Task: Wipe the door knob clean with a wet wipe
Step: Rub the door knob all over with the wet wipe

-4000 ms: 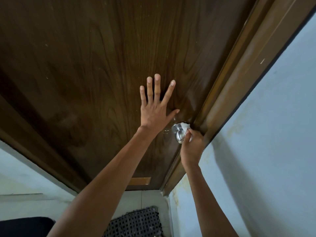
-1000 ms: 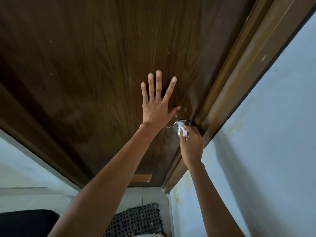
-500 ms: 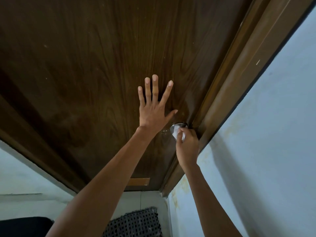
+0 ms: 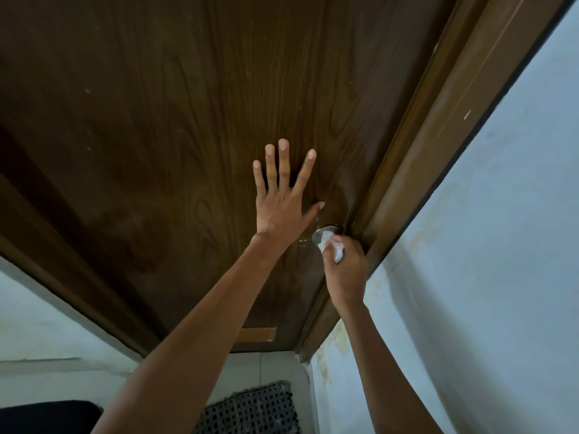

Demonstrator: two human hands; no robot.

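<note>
The right hand (image 4: 346, 272) has its fingers curled tight around a crumpled white wet wipe (image 4: 332, 249), pinching it between the thumb and the bent fingers and pressing it onto the door knob (image 4: 322, 230). Only a pale wad of the wipe shows at the hand's 11 o'clock edge; the rest is hidden in the grasp. The knob is silvery metal, and just its upper curve peeks out at 11 o'clock from the wipe, the remainder covered by wipe and knuckles. It sits close to the door's latch edge, right beside the door frame (image 4: 445, 145).

The left hand (image 4: 283, 211) is fully open, holding nothing. Its four fingers (image 4: 283, 166) are straight and slightly fanned, pointing to 12 o'clock, and the thumb reaches toward 2 o'clock, its tip near the knob but apart from it. The palm lies flat against the dark wooden door (image 4: 156, 136), at 10 o'clock from the knob.

Both forearms are bare and stretch up from the lower edge of the view. A pale wall (image 4: 501, 245) fills the side at 3 o'clock from the frame. At 6 o'clock, below the door's bottom edge, lies a dark woven mat (image 4: 250, 411) on a light floor.
</note>
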